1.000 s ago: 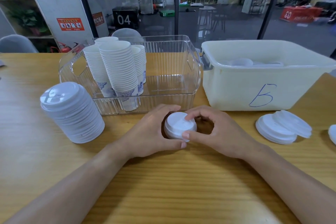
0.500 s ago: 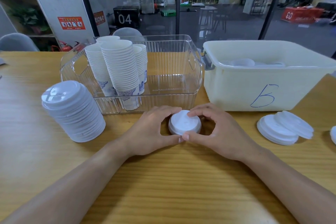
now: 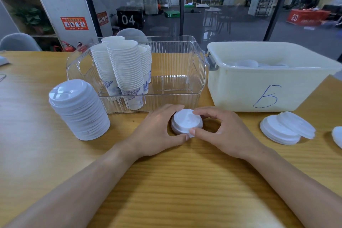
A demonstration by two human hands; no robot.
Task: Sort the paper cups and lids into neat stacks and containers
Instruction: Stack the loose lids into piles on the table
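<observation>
A short stack of white lids (image 3: 186,123) rests on the wooden table in front of the clear bin. My left hand (image 3: 157,131) cups its left side and my right hand (image 3: 222,131) pinches its right side; both grip it. A tall stack of white lids (image 3: 79,109) stands on the table to the left. Several stacks of paper cups (image 3: 125,68) stand in the left part of the clear ribbed bin (image 3: 177,96). A few loose lids (image 3: 286,127) lie at the right, one leaning on the others.
A cream plastic tub (image 3: 259,87) marked with a blue letter stands at the right rear, with some white lids inside. Another lid edge (image 3: 337,135) shows at the far right border. Behind the table are a glass wall and grey chairs (image 3: 18,42).
The small lid stack shifted slightly right and was squared up between both hands; the hands stayed around it throughout.
</observation>
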